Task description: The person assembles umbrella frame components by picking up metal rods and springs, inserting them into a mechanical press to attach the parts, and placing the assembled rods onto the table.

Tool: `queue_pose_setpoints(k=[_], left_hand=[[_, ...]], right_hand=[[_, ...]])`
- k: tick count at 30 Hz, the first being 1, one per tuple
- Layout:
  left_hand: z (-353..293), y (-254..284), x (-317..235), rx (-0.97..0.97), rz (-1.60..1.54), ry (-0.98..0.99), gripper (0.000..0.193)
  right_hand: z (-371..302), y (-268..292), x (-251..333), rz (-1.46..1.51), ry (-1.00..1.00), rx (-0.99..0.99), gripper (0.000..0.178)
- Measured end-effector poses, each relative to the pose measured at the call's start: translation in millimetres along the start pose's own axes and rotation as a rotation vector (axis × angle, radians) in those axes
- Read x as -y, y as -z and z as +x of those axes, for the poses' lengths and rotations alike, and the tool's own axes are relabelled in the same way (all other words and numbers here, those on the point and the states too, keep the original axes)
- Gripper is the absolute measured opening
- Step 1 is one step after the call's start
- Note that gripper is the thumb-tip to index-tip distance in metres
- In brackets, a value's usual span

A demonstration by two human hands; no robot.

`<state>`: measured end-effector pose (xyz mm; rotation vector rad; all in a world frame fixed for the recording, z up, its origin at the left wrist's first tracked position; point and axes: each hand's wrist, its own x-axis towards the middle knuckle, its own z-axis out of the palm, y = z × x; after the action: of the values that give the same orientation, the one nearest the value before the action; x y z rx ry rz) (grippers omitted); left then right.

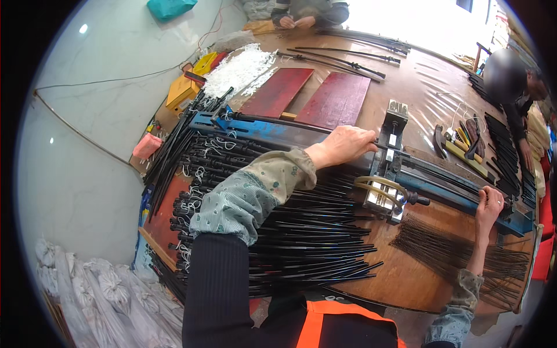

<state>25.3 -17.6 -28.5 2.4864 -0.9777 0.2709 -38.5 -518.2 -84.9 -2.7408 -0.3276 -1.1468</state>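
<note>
Left hand (345, 147) and right hand (489, 206) are resting half-curled at the blue jig (267, 132) (their hold I cannot tell), apparently aligning a rod (261, 120), probably next needing steadiness.

Two flat red rectangular boards (341, 101); one long blue metal fixture (255, 129); one teal bundle (170, 8); numerous slender black rods (313, 233), overlapped beyond counting.

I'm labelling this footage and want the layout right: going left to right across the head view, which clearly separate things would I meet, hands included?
Pink block, nearer yellow box, heap of white pieces, the person's left hand, dark curved tool, the person's right hand.
</note>
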Motion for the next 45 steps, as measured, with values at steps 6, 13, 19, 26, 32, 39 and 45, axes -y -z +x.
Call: queue_pose_setpoints(k=[6,13,19,26,32,39,45], left_hand=[[2,0,-8,-0.004,0.057,-0.055,0.026],[4,-2,-14,-0.012,0.149,0.059,0.016],[12,-2,-17,0.030,0.227,0.045,0.023],[4,-7,-18,0.029,0.238,0.055,0.024],[9,-15,-9,-0.119,0.353,-0.094,0.024],[1,6,63,-0.278,0.434,-0.414,0.008],[-49,22,55,-0.338,0.687,-0.286,0.005]], right_hand=[[-6,13,1,0.006,-0.040,0.062,0.013],[15,30,134,0.072,0.178,0.076,0.034],[-16,35,153,0.241,0.062,0.113,0.026],[-9,18,190,0.473,0.072,0.224,0.029],[-5,-1,177,0.992,-0.210,0.460,0.023],[-70,18,199,0.370,0.276,0.524,0.054],[-87,17,211,0.491,0.091,0.273,0.027]])
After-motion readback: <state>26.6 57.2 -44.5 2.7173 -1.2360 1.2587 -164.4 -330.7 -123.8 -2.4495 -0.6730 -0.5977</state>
